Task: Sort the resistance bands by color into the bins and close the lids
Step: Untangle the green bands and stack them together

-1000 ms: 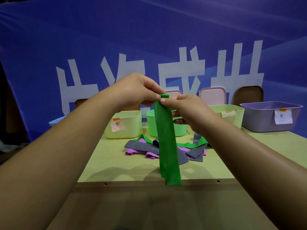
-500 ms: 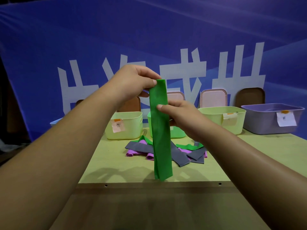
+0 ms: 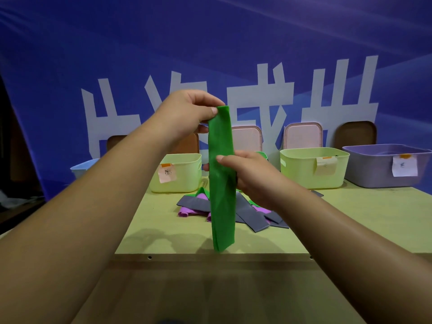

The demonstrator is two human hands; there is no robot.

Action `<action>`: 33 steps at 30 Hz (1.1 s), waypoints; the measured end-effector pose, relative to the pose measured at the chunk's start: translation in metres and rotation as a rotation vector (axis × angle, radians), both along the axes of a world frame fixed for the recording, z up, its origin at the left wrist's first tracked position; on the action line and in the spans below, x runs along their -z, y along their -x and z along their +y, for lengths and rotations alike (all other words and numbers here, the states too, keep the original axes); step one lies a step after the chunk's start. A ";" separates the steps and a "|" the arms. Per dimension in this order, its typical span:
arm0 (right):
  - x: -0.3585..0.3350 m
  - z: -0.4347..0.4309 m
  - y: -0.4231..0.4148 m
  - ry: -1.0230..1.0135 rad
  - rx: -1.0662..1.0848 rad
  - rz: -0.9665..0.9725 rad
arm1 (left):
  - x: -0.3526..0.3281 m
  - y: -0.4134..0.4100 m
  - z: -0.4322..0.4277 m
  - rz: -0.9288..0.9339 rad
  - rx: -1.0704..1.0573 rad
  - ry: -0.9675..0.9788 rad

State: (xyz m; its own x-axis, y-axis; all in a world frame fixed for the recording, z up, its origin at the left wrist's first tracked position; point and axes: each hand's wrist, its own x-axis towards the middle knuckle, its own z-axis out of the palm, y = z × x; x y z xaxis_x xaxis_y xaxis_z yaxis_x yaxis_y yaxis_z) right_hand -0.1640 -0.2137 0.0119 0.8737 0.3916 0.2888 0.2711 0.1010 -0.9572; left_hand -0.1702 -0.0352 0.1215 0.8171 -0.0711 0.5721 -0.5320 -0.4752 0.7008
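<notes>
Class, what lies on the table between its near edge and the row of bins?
A loose pile of grey, purple and green bands, seen in the head view.

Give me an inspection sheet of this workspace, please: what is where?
Surface: yellow-green table, two holes along its front edge.
Job's things: green band hanging between both hands; pile of grey, pink and green bands mid-table; open bins along the back; lids leaning behind them.
Clutter: nothing seen.
Grips: left hand pinches the band's top; right hand holds its middle.
Cables: nothing seen.
Surroundings: blue banner with white characters.
</notes>
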 end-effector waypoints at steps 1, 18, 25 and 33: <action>0.001 0.001 -0.001 0.004 -0.017 0.013 | 0.000 0.000 0.000 -0.006 0.005 0.005; 0.014 0.012 -0.009 -0.077 -0.063 0.068 | 0.000 0.002 0.005 -0.047 0.008 -0.047; 0.033 0.010 -0.004 -0.087 -0.189 0.170 | 0.022 -0.010 0.006 0.015 0.022 -0.008; 0.078 0.012 -0.022 -0.089 -0.183 0.373 | 0.070 -0.047 0.005 0.104 -0.024 -0.073</action>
